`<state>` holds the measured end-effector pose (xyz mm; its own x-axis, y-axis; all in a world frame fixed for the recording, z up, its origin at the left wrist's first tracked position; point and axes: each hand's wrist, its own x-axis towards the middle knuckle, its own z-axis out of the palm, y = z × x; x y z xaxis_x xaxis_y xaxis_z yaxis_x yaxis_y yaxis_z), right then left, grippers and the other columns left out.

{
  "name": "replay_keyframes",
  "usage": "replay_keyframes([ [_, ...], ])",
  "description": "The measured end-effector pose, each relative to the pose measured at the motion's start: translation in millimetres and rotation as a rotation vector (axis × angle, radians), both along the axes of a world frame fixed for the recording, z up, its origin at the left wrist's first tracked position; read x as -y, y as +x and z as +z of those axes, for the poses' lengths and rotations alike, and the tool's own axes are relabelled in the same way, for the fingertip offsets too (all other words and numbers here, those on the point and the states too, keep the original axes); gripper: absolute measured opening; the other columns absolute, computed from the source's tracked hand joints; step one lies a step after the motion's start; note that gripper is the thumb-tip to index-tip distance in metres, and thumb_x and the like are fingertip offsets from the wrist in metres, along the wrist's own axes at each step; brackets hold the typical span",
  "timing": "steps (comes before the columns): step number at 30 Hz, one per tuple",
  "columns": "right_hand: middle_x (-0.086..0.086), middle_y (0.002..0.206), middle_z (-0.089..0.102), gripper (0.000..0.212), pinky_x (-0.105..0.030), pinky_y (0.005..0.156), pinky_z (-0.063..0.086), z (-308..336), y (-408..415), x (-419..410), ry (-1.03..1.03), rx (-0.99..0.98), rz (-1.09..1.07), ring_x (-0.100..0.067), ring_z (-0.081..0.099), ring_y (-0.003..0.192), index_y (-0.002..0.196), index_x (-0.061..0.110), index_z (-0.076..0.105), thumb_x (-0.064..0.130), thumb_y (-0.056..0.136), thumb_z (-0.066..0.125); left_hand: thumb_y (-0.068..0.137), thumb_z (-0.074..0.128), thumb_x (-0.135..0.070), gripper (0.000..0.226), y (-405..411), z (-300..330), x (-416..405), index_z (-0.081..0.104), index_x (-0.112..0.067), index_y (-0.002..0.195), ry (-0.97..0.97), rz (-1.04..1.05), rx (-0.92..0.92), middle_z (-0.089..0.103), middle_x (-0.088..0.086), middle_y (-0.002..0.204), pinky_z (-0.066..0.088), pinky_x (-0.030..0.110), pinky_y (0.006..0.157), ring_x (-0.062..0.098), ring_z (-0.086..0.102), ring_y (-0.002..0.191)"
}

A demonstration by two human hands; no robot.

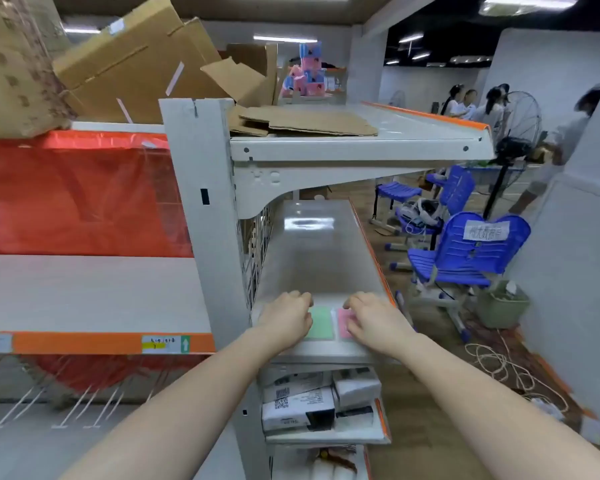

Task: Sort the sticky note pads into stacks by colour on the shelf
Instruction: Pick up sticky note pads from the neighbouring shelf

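Your left hand [286,318] rests curled on green pad [321,323] | right hand [373,320] on pink pad [343,322] (grip unclear) | colours apart on near shelf [326,258].

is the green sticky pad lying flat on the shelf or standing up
Flat: the green pad shows its broad face upward on the shelf, beside the pink pad.

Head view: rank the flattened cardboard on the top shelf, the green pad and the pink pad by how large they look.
1. Flattened cardboard, clearly largest.
2. Green pad.
3. Pink pad.
Unsure: the hands cover part of each pad, the pink one more.
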<state>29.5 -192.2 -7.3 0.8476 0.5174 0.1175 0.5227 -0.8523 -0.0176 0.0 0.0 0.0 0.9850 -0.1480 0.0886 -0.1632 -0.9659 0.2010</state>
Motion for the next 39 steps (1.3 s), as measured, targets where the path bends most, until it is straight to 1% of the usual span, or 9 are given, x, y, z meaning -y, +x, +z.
replay_keyframes([
  [6,-0.008,0.131,0.045,0.042,-0.034,0.102,0.035,-26,23,3,0.041,-0.089,-0.019,-0.025,0.041,0.122,0.127,0.011,0.049,0.036,0.093,0.046,0.096,0.040,-0.034,0.045,19,-26,12,0.042,-0.012,0.135,0.063,-0.002,-0.078,0.044,0.010,0.138,0.035,0.036,0.101,0.027,0.039,0.127],
  [11,-0.009,0.140,0.042,0.055,-0.031,0.109,0.025,-46,32,-2,0.100,-0.088,-0.021,-0.025,0.038,0.129,0.136,0.010,0.042,0.047,0.094,0.043,0.098,0.033,-0.046,0.059,31,-50,19,0.027,-0.011,0.145,0.101,-0.040,-0.079,0.022,0.013,0.154,0.018,0.035,0.115,0.026,0.020,0.141],
  [14,-0.007,0.148,0.034,0.065,-0.031,0.115,0.012,-55,31,-2,0.143,-0.098,-0.021,-0.021,0.028,0.137,0.143,0.009,0.032,0.052,0.095,0.033,0.100,0.022,-0.048,0.062,28,-62,23,0.017,-0.012,0.149,0.125,-0.038,-0.082,0.013,0.010,0.157,0.006,0.036,0.118,0.023,0.010,0.144],
  [18,-0.007,0.139,0.038,0.092,-0.028,0.112,0.016,-58,32,3,0.176,-0.108,0.010,-0.023,0.031,0.131,0.144,0.010,0.033,0.066,0.077,0.006,0.100,0.020,-0.049,0.062,26,-63,25,0.014,-0.012,0.150,0.142,-0.033,-0.072,0.013,0.009,0.157,0.004,0.038,0.118,0.023,0.009,0.145],
  [22,-0.008,0.145,0.028,0.076,-0.028,0.113,0.012,-58,35,9,0.130,-0.170,0.065,-0.024,0.023,0.135,0.149,0.009,0.019,0.058,0.093,0.033,0.097,0.024,-0.056,0.070,27,-54,20,0.013,-0.012,0.150,0.190,-0.095,-0.137,0.012,0.010,0.157,0.006,0.035,0.118,0.024,0.009,0.144],
  [27,-0.007,0.155,0.017,0.094,-0.029,0.115,0.007,-49,32,18,0.072,-0.251,0.164,-0.023,0.014,0.140,0.150,0.007,0.011,0.068,0.085,0.041,0.093,0.033,-0.060,0.080,14,-53,19,0.006,-0.012,0.151,0.206,-0.132,-0.190,0.005,0.009,0.158,0.003,0.035,0.117,0.024,0.004,0.145],
  [34,-0.001,0.149,0.030,0.106,-0.024,0.111,0.014,-50,11,24,0.166,-0.205,0.216,-0.016,0.024,0.135,0.149,0.013,0.023,0.079,0.069,0.050,0.080,0.049,-0.069,0.086,-8,-58,22,0.029,-0.015,0.144,0.175,-0.095,-0.010,0.035,0.005,0.142,0.022,0.036,0.107,0.022,0.029,0.133],
  [37,-0.001,0.143,0.038,0.100,-0.026,0.111,0.019,-54,-2,25,0.130,-0.078,0.284,-0.018,0.032,0.131,0.146,0.013,0.029,0.073,0.072,0.056,0.067,0.064,-0.068,0.087,-25,-62,20,0.047,-0.010,0.130,0.141,-0.098,0.090,0.053,0.008,0.117,0.039,0.037,0.097,0.028,0.052,0.112],
  [39,-0.003,0.133,0.049,0.096,-0.031,0.106,0.032,-58,-9,23,0.117,0.032,0.344,-0.021,0.047,0.122,0.139,0.010,0.041,0.074,0.070,0.057,0.065,0.065,-0.069,0.087,-42,-64,17,0.050,-0.007,0.123,0.098,-0.064,0.183,0.056,0.009,0.105,0.048,0.035,0.085,0.027,0.059,0.095],
])
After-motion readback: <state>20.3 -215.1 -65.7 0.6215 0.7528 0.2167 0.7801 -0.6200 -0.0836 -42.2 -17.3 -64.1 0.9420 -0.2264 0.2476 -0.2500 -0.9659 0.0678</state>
